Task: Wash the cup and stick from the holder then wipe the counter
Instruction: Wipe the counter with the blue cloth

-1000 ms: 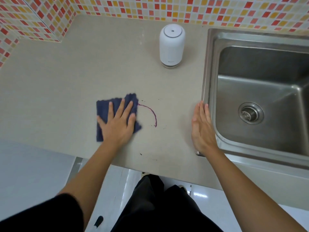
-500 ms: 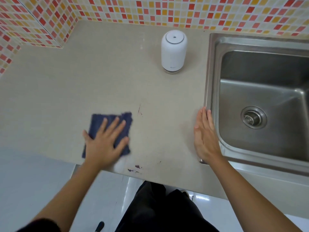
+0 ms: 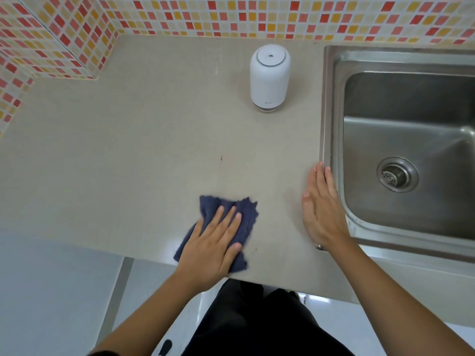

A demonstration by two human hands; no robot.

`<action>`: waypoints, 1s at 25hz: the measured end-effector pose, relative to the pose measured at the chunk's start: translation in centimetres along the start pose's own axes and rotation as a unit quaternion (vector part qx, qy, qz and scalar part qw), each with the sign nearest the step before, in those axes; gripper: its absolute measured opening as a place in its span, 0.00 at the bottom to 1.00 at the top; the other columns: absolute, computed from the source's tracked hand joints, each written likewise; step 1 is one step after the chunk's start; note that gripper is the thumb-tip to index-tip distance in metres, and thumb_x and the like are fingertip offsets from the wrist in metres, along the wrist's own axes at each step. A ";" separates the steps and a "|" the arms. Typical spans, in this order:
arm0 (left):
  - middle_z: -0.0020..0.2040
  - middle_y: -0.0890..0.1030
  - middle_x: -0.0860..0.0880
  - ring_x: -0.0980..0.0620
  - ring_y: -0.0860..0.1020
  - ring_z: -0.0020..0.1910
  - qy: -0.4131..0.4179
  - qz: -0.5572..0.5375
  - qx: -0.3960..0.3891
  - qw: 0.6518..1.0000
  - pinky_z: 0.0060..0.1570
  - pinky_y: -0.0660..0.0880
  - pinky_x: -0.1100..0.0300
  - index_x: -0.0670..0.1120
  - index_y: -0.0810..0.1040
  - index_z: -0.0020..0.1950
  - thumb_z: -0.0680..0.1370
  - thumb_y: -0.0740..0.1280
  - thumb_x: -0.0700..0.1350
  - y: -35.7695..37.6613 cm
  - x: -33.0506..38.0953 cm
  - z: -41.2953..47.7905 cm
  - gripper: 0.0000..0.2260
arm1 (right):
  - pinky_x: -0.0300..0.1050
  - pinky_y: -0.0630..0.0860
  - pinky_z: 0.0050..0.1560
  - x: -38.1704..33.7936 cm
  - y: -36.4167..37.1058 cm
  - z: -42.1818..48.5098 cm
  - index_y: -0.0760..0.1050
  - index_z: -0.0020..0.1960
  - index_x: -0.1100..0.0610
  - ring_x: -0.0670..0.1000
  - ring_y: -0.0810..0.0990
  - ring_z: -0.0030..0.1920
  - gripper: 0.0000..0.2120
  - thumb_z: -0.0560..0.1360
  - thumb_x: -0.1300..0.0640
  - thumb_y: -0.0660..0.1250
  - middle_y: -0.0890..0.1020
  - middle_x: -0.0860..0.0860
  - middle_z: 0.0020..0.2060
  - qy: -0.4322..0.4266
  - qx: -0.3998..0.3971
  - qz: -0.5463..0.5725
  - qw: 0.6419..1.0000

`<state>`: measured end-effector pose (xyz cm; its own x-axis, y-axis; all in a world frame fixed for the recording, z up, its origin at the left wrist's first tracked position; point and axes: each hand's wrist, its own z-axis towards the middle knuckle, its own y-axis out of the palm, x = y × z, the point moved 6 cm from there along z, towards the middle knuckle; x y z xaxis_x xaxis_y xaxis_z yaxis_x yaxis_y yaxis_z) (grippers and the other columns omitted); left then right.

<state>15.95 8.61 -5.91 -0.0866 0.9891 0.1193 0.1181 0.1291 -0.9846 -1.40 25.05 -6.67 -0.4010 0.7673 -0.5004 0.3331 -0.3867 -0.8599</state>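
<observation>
My left hand point(image 3: 214, 241) presses flat, fingers spread, on a dark blue cloth point(image 3: 246, 214) near the front edge of the beige counter point(image 3: 128, 150). Part of the cloth is hidden under the hand. My right hand point(image 3: 321, 209) stands on its edge, fingers together, on the counter beside the left rim of the steel sink point(image 3: 331, 124); it holds nothing. A small dark mark point(image 3: 221, 158) remains on the counter beyond the cloth. No cup or stick is in view.
A white cylindrical device point(image 3: 270, 77) stands at the back of the counter, left of the sink. The sink's drain point(image 3: 397, 174) is visible. Mosaic tile walls point(image 3: 180, 14) close the back and left. The counter's front edge runs just below my hands.
The cloth under my left hand swept from the purple arc down-left, then right to the front edge. The purple arc and the specks near the edge are gone. My right hand stayed put.
</observation>
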 end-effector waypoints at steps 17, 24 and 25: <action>0.74 0.65 0.49 0.51 0.56 0.74 -0.041 -0.032 -0.009 0.999 0.66 0.67 0.48 0.43 0.60 0.74 0.82 0.41 0.55 -1.0 -6.2 2.9 0.26 | 0.35 0.36 0.72 -0.2 -0.1 -0.1 0.46 0.76 0.59 0.44 0.37 0.75 0.31 0.76 0.47 0.38 0.45 0.49 0.76 0.004 0.006 -0.010 1.000; 0.78 0.53 0.50 0.47 0.49 0.77 -0.220 -0.046 0.025 0.974 0.72 0.52 0.43 0.47 0.51 0.78 0.83 0.47 0.51 -5.0 -14.8 21.7 0.23 | 0.35 0.35 0.72 -0.5 0.0 0.2 0.46 0.76 0.59 0.45 0.38 0.75 0.32 0.75 0.47 0.38 0.44 0.48 0.75 0.012 0.004 -0.039 0.999; 0.78 0.53 0.51 0.47 0.49 0.77 -0.194 -0.051 0.024 0.979 0.72 0.53 0.43 0.48 0.52 0.78 0.83 0.46 0.51 -4.7 -13.2 22.3 0.23 | 0.34 0.35 0.71 -0.5 0.0 0.2 0.45 0.76 0.59 0.45 0.38 0.75 0.32 0.74 0.47 0.38 0.44 0.48 0.75 0.013 0.001 -0.041 0.999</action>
<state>-5.48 -6.66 -5.69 -0.4655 0.8689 0.1684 0.0433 0.2124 -0.9762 -1.42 24.57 -6.48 -0.4042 0.8099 -0.4251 0.2980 -0.3228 -0.8983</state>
